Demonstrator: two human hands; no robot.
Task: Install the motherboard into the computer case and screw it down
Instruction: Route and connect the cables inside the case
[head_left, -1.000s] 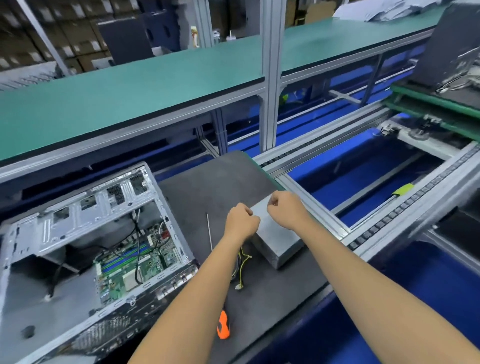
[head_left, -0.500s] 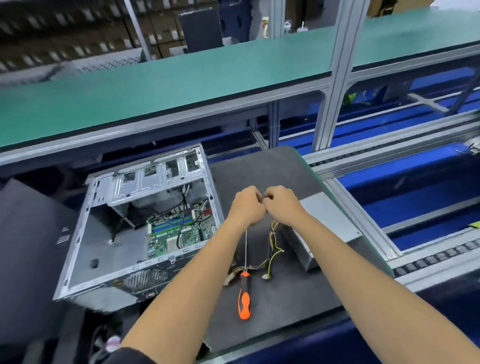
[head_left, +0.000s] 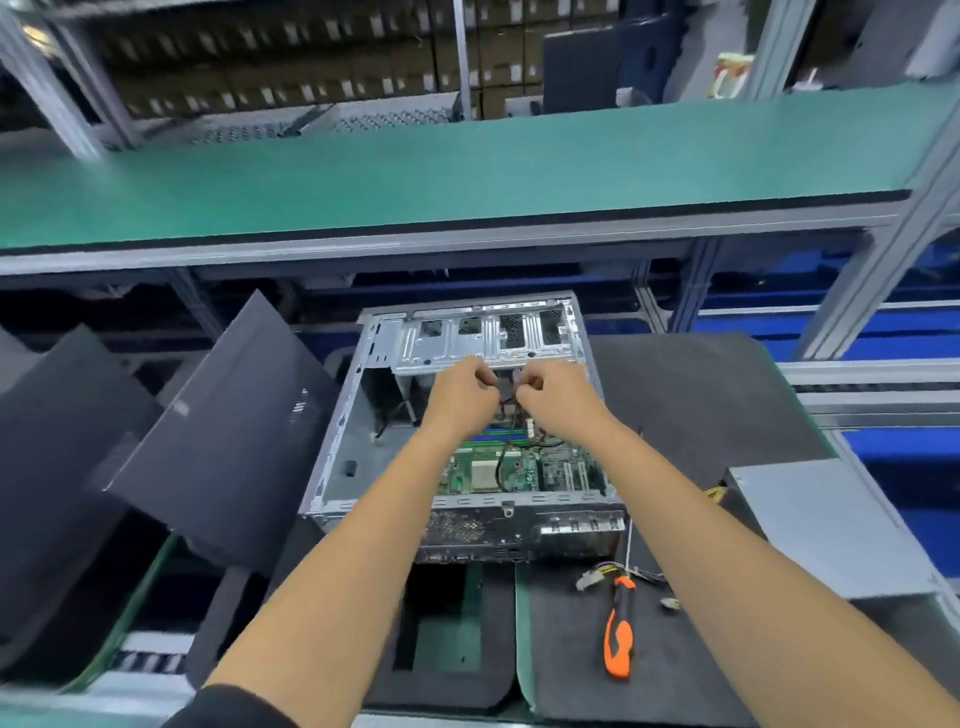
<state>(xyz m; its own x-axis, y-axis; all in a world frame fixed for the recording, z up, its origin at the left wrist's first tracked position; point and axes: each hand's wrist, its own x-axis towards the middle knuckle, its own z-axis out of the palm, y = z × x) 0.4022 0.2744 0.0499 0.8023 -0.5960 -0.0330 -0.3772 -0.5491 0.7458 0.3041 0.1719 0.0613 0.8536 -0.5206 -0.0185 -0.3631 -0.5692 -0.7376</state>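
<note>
Open silver metal computer case (head_left: 363, 415), green motherboard (head_left: 519, 470) inside, left hand (head_left: 460, 397) and right hand (head_left: 558, 397) above it, both grips pinching a black cable (head_left: 503, 457), orange-handled screwdriver (head_left: 619, 639) right of case

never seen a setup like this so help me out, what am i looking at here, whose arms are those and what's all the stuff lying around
This picture comes from a camera worn on a person's head, looking down at their own bare arms. There is no robot. The open metal box is a computer case lying on its side, with a green motherboard inside. The left hand and right hand meet over it, fingers curled around dark cables. On the dark mat lie an orange-handled screwdriver, a grey power supply box and loose wires. Black side panels lean at the left.
</note>
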